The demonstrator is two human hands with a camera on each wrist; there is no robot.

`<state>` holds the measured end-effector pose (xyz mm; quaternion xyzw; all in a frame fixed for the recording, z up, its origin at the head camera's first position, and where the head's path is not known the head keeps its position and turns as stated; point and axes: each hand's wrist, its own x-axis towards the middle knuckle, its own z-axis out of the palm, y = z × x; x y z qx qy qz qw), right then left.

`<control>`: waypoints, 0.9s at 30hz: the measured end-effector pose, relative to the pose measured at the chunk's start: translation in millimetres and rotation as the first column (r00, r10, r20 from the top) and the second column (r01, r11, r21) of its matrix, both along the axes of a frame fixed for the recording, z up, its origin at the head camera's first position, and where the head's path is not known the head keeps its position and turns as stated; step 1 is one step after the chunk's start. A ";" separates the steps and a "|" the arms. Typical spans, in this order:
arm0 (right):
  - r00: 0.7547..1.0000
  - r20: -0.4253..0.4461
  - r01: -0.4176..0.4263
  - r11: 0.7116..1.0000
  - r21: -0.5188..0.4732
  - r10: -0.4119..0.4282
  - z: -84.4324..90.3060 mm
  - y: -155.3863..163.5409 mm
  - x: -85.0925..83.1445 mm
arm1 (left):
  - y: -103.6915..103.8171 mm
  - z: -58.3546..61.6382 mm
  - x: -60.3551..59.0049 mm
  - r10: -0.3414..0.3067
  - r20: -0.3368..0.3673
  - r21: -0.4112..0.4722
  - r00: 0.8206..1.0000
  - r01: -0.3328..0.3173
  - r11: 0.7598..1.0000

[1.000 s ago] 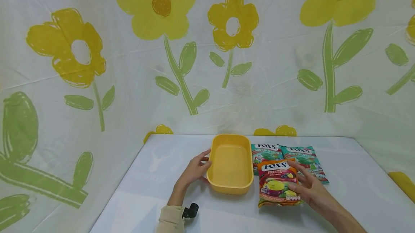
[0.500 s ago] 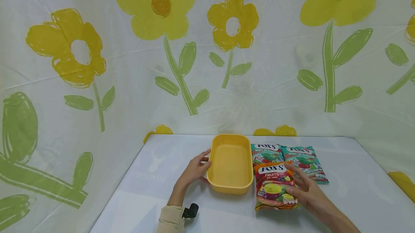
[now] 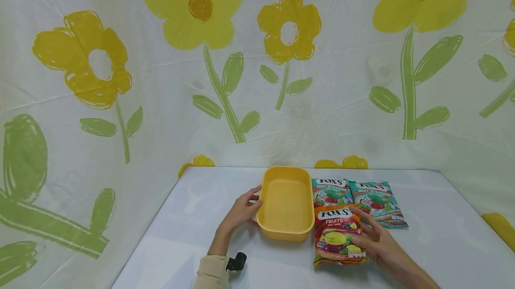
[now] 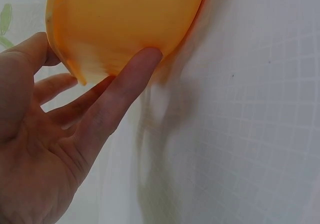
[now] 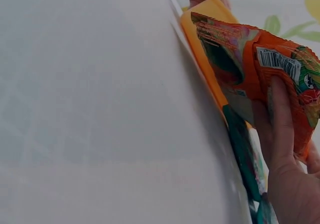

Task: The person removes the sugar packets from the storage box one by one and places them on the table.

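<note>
A yellow plastic tray (image 3: 286,206) lies on the white table, its inside bare. My left hand (image 3: 241,211) grips its left side, with several fingers (image 4: 117,91) against the outer wall in the left wrist view. In my right hand (image 3: 378,242) is an orange bag of fruit candy (image 3: 337,235), pinched by its right side and raised over the table in front of the tray's right corner. The right wrist view shows the bag's back with a barcode and fingers (image 5: 282,129) spread across it. Two teal mint candy bags lie behind, the left bag (image 3: 331,192) partly covered.
The other teal bag (image 3: 378,204) lies to the right of the first on the white table (image 3: 177,244). A small black device (image 3: 236,261) sits at my left sleeve. Behind the table hangs a flower-printed cloth (image 3: 322,101).
My right hand has drawn the orange bag slightly left and toward me, uncovering more of the left teal bag. The left hand and the tray stay where they were.
</note>
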<state>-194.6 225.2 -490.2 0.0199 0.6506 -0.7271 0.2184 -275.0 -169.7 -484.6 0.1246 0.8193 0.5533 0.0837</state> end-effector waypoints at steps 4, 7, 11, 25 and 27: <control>1.000 -0.005 0.004 1.000 0.003 -0.004 -2.6 -0.2 -0.4 | 0.0 -0.5 -0.1 -0.002 0.006 0.003 1.000 0.002 1.000; 1.000 -0.007 0.003 1.000 0.006 -0.003 -4.0 0.0 -0.7 | 0.3 0.7 0.3 0.003 0.009 0.001 1.000 -0.003 1.000; 1.000 -0.013 -0.003 1.000 0.020 0.003 -6.9 1.3 -1.0 | 0.9 2.6 1.9 0.008 0.011 -0.003 1.000 -0.008 1.000; 0.999 -0.017 -0.043 0.997 0.066 0.044 -6.2 -0.2 -1.0 | 0.1 2.8 1.9 0.012 0.013 -0.014 1.000 -0.012 1.000; 0.999 -0.021 -0.036 0.995 0.094 0.038 -4.5 -1.0 -1.1 | 0.1 3.3 1.8 0.010 0.012 -0.012 1.000 -0.010 1.000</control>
